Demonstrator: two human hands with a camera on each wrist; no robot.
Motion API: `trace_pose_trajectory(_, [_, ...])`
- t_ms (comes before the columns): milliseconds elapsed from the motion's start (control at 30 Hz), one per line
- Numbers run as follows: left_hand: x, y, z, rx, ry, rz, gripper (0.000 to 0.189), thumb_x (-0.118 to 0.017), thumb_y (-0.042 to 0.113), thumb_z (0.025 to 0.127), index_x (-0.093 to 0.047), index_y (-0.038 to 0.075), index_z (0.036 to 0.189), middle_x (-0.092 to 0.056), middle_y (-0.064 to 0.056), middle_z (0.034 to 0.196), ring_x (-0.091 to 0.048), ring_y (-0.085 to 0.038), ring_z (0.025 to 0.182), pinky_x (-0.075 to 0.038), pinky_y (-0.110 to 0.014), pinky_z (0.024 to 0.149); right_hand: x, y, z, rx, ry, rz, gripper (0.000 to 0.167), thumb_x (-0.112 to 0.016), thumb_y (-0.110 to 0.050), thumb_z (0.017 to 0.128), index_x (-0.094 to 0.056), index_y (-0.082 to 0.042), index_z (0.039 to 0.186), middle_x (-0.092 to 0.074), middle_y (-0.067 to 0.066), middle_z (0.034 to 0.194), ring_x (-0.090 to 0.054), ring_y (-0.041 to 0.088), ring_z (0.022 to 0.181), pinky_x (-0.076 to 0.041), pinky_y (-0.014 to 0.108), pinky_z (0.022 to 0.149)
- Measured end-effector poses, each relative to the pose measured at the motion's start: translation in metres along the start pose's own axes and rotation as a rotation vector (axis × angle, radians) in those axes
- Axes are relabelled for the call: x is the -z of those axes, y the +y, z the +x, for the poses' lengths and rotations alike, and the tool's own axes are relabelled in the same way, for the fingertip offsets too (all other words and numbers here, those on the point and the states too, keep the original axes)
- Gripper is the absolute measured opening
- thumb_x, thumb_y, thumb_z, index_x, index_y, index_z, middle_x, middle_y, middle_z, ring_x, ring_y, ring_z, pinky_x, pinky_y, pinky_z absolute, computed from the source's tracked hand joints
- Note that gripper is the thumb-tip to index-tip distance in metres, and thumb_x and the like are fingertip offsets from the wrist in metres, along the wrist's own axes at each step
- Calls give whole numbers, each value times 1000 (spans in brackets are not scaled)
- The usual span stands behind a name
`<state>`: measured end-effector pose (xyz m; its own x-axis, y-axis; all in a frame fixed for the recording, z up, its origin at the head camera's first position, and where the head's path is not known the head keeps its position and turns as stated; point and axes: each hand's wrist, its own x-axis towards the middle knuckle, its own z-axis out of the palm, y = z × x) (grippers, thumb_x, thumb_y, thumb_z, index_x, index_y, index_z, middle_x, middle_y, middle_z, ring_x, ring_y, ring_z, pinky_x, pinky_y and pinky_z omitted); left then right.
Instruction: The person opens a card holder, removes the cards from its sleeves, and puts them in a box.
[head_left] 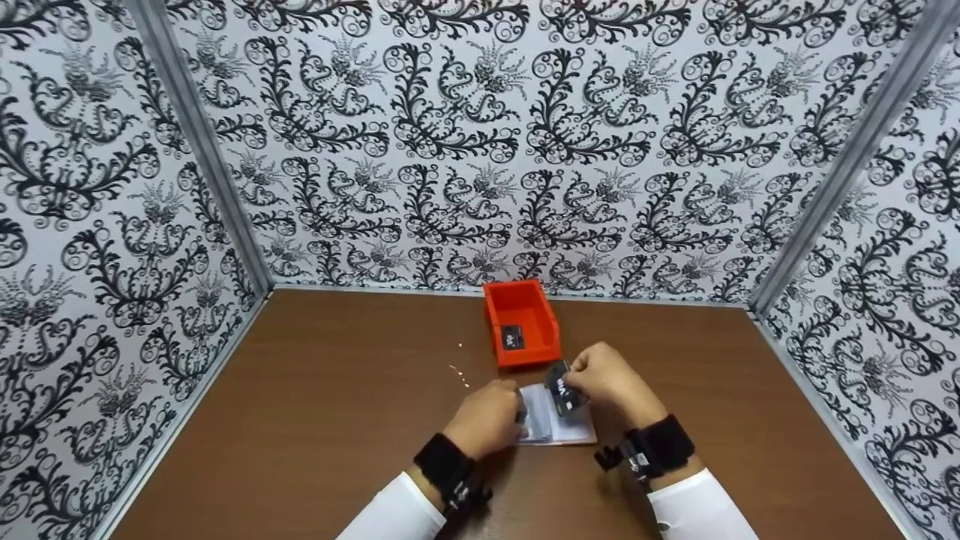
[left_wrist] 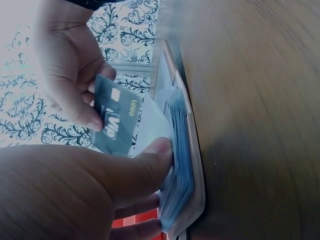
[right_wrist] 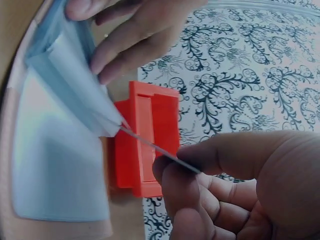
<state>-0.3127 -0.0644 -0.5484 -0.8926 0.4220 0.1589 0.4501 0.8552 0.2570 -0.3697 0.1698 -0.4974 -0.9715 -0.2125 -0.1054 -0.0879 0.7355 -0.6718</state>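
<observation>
A card holder (head_left: 577, 433) with a stack of clear plastic sleeves (left_wrist: 181, 165) lies spread on the table. My left hand (head_left: 486, 418) grips the sleeves on its left side, thumb on their edges, fingers behind them. Between thumb and fingers, my right hand (head_left: 609, 377) pinches a dark card (left_wrist: 119, 116) with white lettering. The card is tilted, and in the right wrist view its far edge meets the opening of a raised sleeve (right_wrist: 82, 87). Seen from the right wrist, the card shows almost edge-on.
Just behind the card holder stands a red bin (head_left: 551, 330) with another dark card (head_left: 512, 337) inside. Small pale marks (head_left: 459, 373) dot the brown table (head_left: 337, 390) left of the bin. Patterned walls (head_left: 480, 150) enclose the table at the back and sides.
</observation>
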Motion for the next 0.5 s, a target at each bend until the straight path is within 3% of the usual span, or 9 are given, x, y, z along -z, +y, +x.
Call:
trace_pose_trajectory(233, [-2, 1, -1, -8, 20, 42, 30, -99, 35, 85, -76, 17, 82, -71, 2, 101, -72, -20, 97, -64, -37, 81, 13, -15, 11, -20, 48, 49, 16, -75, -13, 103, -81, -7, 90, -79, 9, 86, -68, 18, 70, -55, 27, 61])
trace_pose_trajectory(500, [1, -1, -1, 1, 24, 7, 28, -100, 33, 84, -76, 19, 83, -70, 3, 99, -71, -20, 93, -62, -37, 76, 22, -47, 46, -18, 92, 22, 16, -76, -18, 106, -80, -8, 94, -78, 7, 85, -61, 12, 63, -50, 23, 53])
